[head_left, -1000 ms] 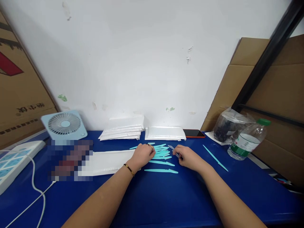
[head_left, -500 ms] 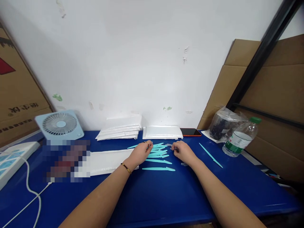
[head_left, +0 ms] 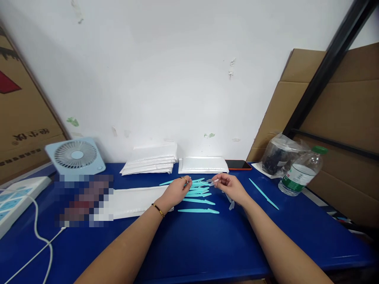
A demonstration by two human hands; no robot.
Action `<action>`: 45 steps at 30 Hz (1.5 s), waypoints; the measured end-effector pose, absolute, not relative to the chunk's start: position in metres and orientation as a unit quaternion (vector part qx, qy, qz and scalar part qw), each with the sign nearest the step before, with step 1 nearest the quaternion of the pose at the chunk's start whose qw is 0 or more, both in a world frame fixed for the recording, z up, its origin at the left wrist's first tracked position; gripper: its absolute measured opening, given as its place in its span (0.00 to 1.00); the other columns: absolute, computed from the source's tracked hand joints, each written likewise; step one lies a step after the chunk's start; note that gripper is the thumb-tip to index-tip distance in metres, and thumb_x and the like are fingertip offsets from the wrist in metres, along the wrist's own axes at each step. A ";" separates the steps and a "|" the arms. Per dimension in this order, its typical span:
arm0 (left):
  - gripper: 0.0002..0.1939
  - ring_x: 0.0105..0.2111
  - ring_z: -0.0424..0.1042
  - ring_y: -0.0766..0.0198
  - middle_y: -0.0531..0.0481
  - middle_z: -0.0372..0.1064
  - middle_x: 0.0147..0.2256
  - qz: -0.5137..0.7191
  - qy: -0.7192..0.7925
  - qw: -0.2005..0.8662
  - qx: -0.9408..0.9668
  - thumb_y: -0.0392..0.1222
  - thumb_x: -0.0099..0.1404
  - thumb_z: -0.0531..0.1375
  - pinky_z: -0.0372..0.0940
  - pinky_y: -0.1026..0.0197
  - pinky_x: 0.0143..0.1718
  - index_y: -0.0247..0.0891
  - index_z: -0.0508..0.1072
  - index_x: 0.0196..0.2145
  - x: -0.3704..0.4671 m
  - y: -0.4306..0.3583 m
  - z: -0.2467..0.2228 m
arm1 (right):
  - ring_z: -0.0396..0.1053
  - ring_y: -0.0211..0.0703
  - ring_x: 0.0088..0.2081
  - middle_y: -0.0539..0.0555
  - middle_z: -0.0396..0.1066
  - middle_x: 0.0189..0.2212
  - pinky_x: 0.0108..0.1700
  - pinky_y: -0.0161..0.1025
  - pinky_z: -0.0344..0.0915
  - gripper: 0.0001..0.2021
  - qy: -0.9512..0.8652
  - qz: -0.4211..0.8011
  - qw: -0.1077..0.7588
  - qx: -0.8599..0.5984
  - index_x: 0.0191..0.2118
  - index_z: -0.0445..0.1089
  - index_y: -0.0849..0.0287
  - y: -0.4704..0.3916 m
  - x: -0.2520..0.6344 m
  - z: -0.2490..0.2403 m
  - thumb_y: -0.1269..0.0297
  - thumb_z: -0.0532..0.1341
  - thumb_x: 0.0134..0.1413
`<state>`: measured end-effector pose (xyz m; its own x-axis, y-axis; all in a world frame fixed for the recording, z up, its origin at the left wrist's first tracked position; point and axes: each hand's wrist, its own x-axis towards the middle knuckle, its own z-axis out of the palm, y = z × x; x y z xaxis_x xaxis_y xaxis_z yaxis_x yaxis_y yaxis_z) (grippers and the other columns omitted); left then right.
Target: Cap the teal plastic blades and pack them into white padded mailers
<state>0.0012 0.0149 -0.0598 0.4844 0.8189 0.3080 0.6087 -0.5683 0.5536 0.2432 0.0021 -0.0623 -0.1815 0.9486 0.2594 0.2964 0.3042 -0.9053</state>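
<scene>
Several teal eyebrow razors (head_left: pixel 198 211) lie in a loose row across the middle of the blue table. My left hand (head_left: pixel 177 191) is closed at the upper part of this row, its thumb and fingers pinched on an eyebrow razor; the grip is partly hidden. My right hand (head_left: pixel 231 187) pinches a small clear plastic blade cover (head_left: pixel 215 181) between thumb and fingertips, just right of the razor heads. Another clear cover (head_left: pixel 231 205) rests under and beside this hand. A single teal razor (head_left: pixel 263 193) lies apart at the right.
White padded envelopes (head_left: pixel 149 159) are stacked by the wall, with one more envelope (head_left: pixel 136 201) left of my left hand. A phone (head_left: pixel 239 164), a water bottle (head_left: pixel 302 173), a bagged dark item (head_left: pixel 274 157), a blue fan (head_left: pixel 76 155) and a power strip (head_left: pixel 20 199) surround the work.
My right hand has lifted slightly and turned, and a clear blade cover now shows at its fingertips. The loose clear cover beside it is more visible. My left hand has barely moved.
</scene>
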 end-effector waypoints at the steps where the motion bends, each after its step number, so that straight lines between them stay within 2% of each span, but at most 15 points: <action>1: 0.12 0.25 0.61 0.66 0.54 0.62 0.25 0.280 0.423 0.194 0.840 0.45 0.66 0.44 0.53 0.65 0.28 0.40 0.63 0.31 0.002 0.015 -0.060 | 0.68 0.38 0.27 0.50 0.70 0.24 0.29 0.34 0.65 0.12 -0.671 0.378 0.447 -0.456 0.35 0.69 0.59 0.002 0.242 -0.063 0.58 0.62 0.45; 8: 0.13 0.24 0.59 0.67 0.55 0.60 0.23 0.290 0.420 0.224 0.830 0.47 0.65 0.45 0.52 0.65 0.27 0.39 0.64 0.30 0.003 0.015 -0.059 | 0.71 0.42 0.32 0.53 0.73 0.27 0.36 0.38 0.67 0.13 -0.649 0.419 0.467 -0.429 0.35 0.69 0.60 0.005 0.243 -0.068 0.58 0.65 0.43; 11: 0.14 0.24 0.58 0.68 0.55 0.60 0.23 0.306 0.440 0.229 0.813 0.48 0.64 0.45 0.52 0.65 0.26 0.38 0.65 0.30 0.000 0.017 -0.059 | 0.71 0.43 0.33 0.55 0.74 0.30 0.37 0.39 0.67 0.11 -0.631 0.378 0.515 -0.441 0.31 0.70 0.60 0.008 0.251 -0.068 0.59 0.65 0.42; 14: 0.15 0.24 0.58 0.68 0.56 0.59 0.23 0.307 0.458 0.239 0.799 0.49 0.64 0.46 0.52 0.65 0.26 0.38 0.65 0.30 -0.002 0.019 -0.059 | 0.71 0.44 0.33 0.55 0.74 0.30 0.38 0.40 0.67 0.08 -0.640 0.285 0.550 -0.454 0.28 0.72 0.60 0.008 0.258 -0.066 0.61 0.65 0.42; 18: 0.15 0.23 0.56 0.68 0.56 0.57 0.22 0.307 0.451 0.253 0.799 0.50 0.64 0.45 0.51 0.65 0.25 0.38 0.62 0.28 -0.001 0.020 -0.061 | 0.71 0.45 0.35 0.53 0.74 0.30 0.41 0.42 0.66 0.04 -0.703 0.133 0.526 -0.459 0.26 0.74 0.57 0.003 0.259 -0.063 0.64 0.62 0.46; 23: 0.17 0.22 0.54 0.69 0.57 0.54 0.21 0.305 0.456 0.271 0.791 0.51 0.63 0.46 0.51 0.65 0.24 0.38 0.60 0.25 0.000 0.020 -0.062 | 0.71 0.44 0.37 0.53 0.74 0.33 0.43 0.41 0.67 0.08 -0.760 0.053 0.482 -0.433 0.28 0.75 0.53 -0.005 0.252 -0.058 0.68 0.58 0.50; 27: 0.17 0.22 0.55 0.69 0.57 0.55 0.21 0.301 0.455 0.285 0.788 0.53 0.63 0.46 0.52 0.66 0.24 0.38 0.60 0.25 0.000 0.019 -0.061 | 0.71 0.42 0.37 0.52 0.74 0.32 0.41 0.39 0.68 0.10 -0.785 0.033 0.469 -0.404 0.28 0.75 0.53 -0.006 0.247 -0.057 0.70 0.56 0.51; 35: 0.19 0.23 0.58 0.69 0.55 0.60 0.24 0.227 0.420 0.377 0.794 0.54 0.63 0.45 0.56 0.66 0.25 0.37 0.64 0.31 0.003 0.010 -0.050 | 0.71 0.42 0.39 0.51 0.75 0.32 0.42 0.38 0.68 0.11 -0.807 0.090 0.451 -0.369 0.27 0.75 0.53 -0.009 0.236 -0.060 0.70 0.56 0.51; 37: 0.19 0.25 0.62 0.67 0.53 0.63 0.26 0.217 0.428 0.350 0.805 0.54 0.64 0.45 0.58 0.65 0.28 0.37 0.66 0.33 0.003 0.008 -0.049 | 0.71 0.42 0.39 0.51 0.75 0.32 0.42 0.39 0.69 0.11 -0.812 0.098 0.442 -0.367 0.27 0.75 0.52 -0.008 0.235 -0.061 0.71 0.56 0.50; 40: 0.20 0.39 0.66 0.59 0.46 0.69 0.38 0.238 0.480 0.204 0.819 0.53 0.64 0.46 0.59 0.59 0.40 0.37 0.68 0.41 0.003 0.007 -0.050 | 0.72 0.42 0.36 0.51 0.75 0.31 0.40 0.39 0.68 0.10 -0.794 0.086 0.453 -0.396 0.26 0.75 0.53 -0.004 0.245 -0.060 0.71 0.57 0.49; 42: 0.22 0.48 0.62 0.54 0.42 0.66 0.47 0.227 0.498 0.115 0.829 0.52 0.65 0.46 0.56 0.54 0.48 0.37 0.65 0.48 0.003 0.008 -0.054 | 0.72 0.43 0.35 0.51 0.74 0.30 0.40 0.40 0.68 0.08 -0.749 0.063 0.494 -0.437 0.26 0.75 0.54 0.000 0.259 -0.058 0.70 0.58 0.47; 45: 0.25 0.54 0.58 0.54 0.40 0.62 0.53 0.163 0.464 0.064 0.868 0.52 0.66 0.45 0.50 0.52 0.54 0.36 0.61 0.54 0.004 0.009 -0.064 | 0.71 0.45 0.34 0.52 0.75 0.29 0.42 0.43 0.67 0.05 -0.653 0.033 0.569 -0.498 0.27 0.75 0.56 0.006 0.282 -0.056 0.66 0.60 0.46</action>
